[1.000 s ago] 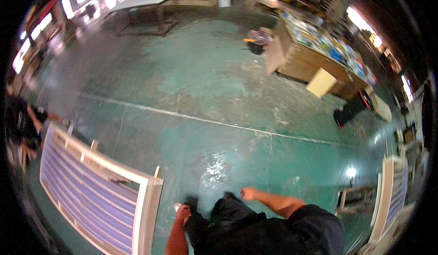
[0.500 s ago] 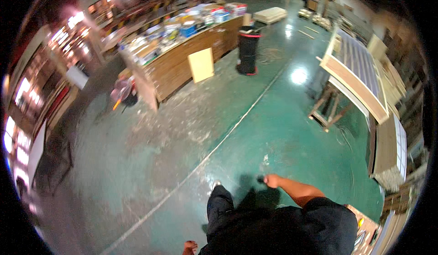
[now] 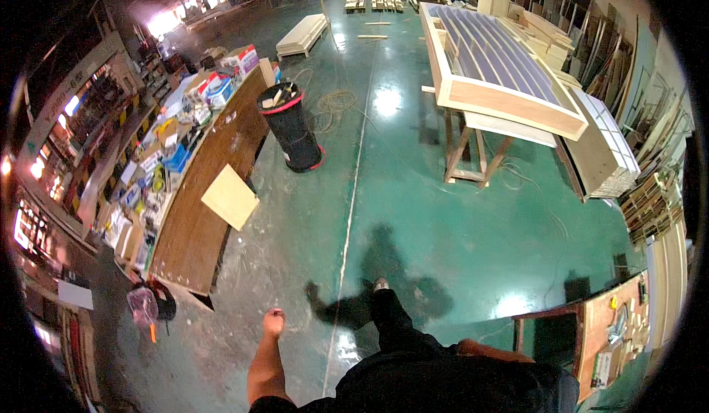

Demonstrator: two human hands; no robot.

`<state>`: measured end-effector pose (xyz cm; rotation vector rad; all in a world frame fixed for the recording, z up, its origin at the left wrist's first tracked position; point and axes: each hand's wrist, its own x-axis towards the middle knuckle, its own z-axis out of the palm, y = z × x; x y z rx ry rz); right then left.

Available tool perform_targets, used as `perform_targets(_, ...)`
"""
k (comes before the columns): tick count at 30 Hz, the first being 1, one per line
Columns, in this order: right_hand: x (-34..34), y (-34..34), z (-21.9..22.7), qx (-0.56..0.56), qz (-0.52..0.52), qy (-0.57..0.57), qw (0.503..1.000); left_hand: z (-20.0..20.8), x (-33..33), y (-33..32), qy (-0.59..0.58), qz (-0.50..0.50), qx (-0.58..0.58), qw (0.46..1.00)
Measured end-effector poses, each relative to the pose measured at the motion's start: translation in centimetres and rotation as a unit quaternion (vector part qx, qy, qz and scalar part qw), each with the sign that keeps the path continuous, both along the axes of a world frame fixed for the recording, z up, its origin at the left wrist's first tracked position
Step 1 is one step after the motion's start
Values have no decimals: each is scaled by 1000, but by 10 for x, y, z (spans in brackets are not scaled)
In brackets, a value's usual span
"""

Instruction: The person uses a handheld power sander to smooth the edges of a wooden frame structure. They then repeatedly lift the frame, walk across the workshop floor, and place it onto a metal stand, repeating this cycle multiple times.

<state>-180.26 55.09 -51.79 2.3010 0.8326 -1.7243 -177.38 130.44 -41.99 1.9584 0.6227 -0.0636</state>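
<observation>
I stand on a green workshop floor (image 3: 458, 228); my dark-trousered leg and shoe (image 3: 380, 286) step forward along a white floor line (image 3: 347, 221). My left hand (image 3: 274, 322) hangs at my side over the floor, nothing visible in it, fingers curled away from the camera. Only my right forearm (image 3: 491, 351) shows beside my dark shirt; the hand is hidden.
A long wooden counter (image 3: 199, 221) piled with boxes runs along the left, a plywood square (image 3: 230, 197) leaning on it. A black bin (image 3: 292, 129) stands ahead. A large slatted wooden frame (image 3: 502, 66) rests on trestles at right, panels (image 3: 602, 151) beside it. A workbench (image 3: 617, 332) is lower right.
The view has swung round: the counter went from the upper part to the left side, the slatted frame now lies ahead right. My left arm has come into view at my side.
</observation>
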Motion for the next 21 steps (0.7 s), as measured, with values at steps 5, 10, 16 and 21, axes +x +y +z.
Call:
perform_targets(5, 215, 123, 23, 110, -299, -13, 948, -10, 90, 9, 312, -494, 308, 751)
perform_targets(10, 446, 236, 72, 265, -379, -48, 885, -20, 185, -36, 376, -164, 64, 910)
perform_targets(16, 679, 300, 101, 321, -385, -49, 864, -58, 382, -40, 349, -129, 27, 928)
perform_targets(21, 821, 257, 82, 234, -436, -79, 865, -78, 603, -10, 308, -187, 42, 932)
